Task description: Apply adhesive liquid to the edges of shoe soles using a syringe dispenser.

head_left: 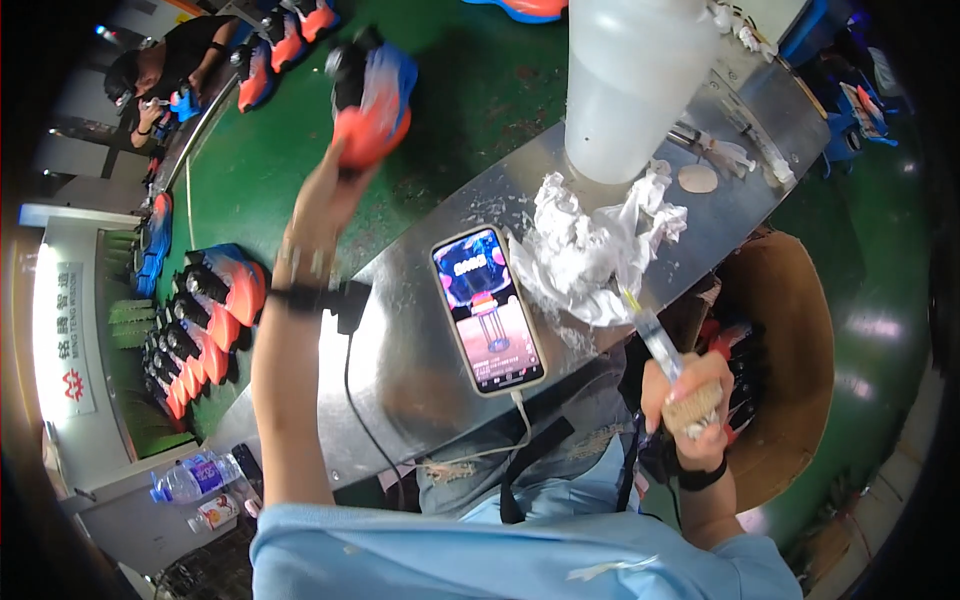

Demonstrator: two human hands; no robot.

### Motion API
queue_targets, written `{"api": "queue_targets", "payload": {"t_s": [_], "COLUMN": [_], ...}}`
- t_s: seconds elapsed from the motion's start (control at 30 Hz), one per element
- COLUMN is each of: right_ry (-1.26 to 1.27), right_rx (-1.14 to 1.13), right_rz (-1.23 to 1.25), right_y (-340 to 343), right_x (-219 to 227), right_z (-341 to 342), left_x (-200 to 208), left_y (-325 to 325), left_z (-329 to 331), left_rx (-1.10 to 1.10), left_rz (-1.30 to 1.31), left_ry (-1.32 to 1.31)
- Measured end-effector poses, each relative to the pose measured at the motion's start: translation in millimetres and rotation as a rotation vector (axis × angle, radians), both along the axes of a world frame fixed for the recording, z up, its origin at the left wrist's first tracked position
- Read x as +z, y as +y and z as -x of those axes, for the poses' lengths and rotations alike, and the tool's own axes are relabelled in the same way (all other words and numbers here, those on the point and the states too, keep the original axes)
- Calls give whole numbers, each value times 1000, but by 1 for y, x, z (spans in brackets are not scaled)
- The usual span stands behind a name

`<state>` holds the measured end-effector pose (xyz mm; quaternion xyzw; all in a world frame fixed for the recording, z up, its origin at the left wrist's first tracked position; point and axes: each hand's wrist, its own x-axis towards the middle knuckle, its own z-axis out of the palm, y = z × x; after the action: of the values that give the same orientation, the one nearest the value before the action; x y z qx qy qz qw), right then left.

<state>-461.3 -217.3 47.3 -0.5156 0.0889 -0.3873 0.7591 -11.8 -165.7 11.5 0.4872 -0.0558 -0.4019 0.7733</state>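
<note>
My left hand (325, 205) reaches out over the green surface, its fingers at the orange toe of a blue-and-orange sneaker (375, 100). The hand is slightly blurred, but it appears closed on that toe. In my right hand (690, 390), at the right, are a clear syringe (660, 345) and a small brush (695, 408) with pale bristles. The syringe's yellowish tip points up and left, towards crumpled white paper (590, 240) on the metal table. A phone (488, 310) with a lit screen lies between my arms, a cable plugged into it.
A large translucent container (635, 90) stands beyond the paper. More syringes (715, 148) lie to its right. Below the table's right edge, a cardboard box (800, 370) holds shoes. Several sneakers (205, 320) line the left side. Another person (165, 75) works at the far left.
</note>
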Motion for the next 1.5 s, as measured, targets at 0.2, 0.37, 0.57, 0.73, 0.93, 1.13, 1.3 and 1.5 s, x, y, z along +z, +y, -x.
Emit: {"api": "queue_targets", "payload": {"t_s": [0.2,0.37,0.57,0.73,0.93,1.13,1.3,1.5], "right_ry": [65,179,258,153,-191,-474,-367,-387], "right_rx": [-56,-96,-213,-117,335,826,822,836], "right_rz": [61,96,89,20,7,25,10,-54], "right_y": [5,21,48,67,110,111,107,99], "right_x": [-6,-19,-9,17,68,99,103,93], "right_z": [-14,-25,-31,-31,-36,-67,-72,-76], "left_x": [43,50,54,75,101,120,127,127], "left_y": [269,389,400,324,235,206,197,190], "left_z": [187,302,270,214,203,204,200,198], "left_rx": [143,277,518,640,316,39,30,-65], "left_rz": [-139,-289,-446,-206,145,301,272,189], "left_ry": [96,88,-414,-780,-1227,-1407,-1535,-1625]}}
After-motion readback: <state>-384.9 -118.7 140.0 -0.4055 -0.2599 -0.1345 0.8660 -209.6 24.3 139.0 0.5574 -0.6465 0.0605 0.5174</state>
